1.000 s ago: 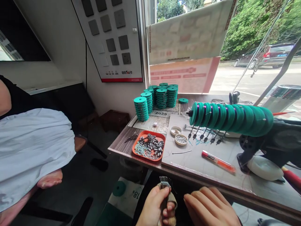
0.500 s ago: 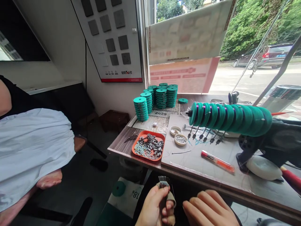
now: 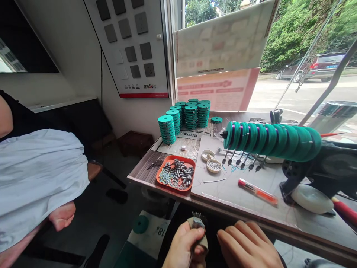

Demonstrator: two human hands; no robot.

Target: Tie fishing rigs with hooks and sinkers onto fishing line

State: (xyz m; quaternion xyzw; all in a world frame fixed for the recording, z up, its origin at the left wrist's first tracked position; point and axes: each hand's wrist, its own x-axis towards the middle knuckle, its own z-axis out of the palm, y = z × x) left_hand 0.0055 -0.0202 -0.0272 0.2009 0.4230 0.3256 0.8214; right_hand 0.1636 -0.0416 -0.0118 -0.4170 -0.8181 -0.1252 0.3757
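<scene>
My left hand is closed low in the middle of the view, thumb pressed on a bundle of small thin metal pieces. Their dark tips fan out above the thumb. A tan band wraps around a finger of that hand. Just to the right is my right hand, back upward, with fingers curled together. Whatever its fingertips may hold is hidden. Both hands are in front of the table edge, below an orange-red tray of metal weights, small pale-blue parts and tiny rings.
On the table stand stacked green spools, two small round dishes, a thin metal tool and an orange pen. A rod of green spools reaches over from a black machine. Another person sits left.
The bundle in my left hand has tilted, its tips now leaning right. My right hand has shifted slightly upward. The other person's hand has moved a little.
</scene>
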